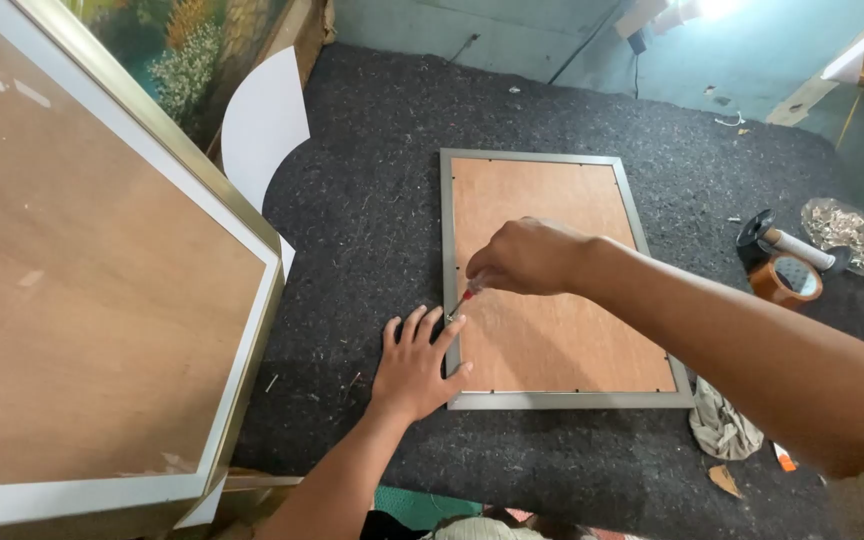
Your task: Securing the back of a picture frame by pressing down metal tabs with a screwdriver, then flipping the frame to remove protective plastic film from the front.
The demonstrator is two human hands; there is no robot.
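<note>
Pressing my flat, open left hand (414,365) on the frame's (552,400) left rail, my right hand (527,257) clamps a red-handled screwdriver (469,293) angled down-left toward it.

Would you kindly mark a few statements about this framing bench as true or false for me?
1. The picture frame lies back side up on the dark felt mat. True.
2. The right hand holds a hammer. False: it holds a small red-handled tool at the frame's left edge.
3. The left hand rests flat beside the frame's lower left part. True.
4. A roll of brown tape sits left of the frame. False: it is on the right.
5. The crumpled cloth lies on top of the frame. False: it lies off its lower right corner.
</note>
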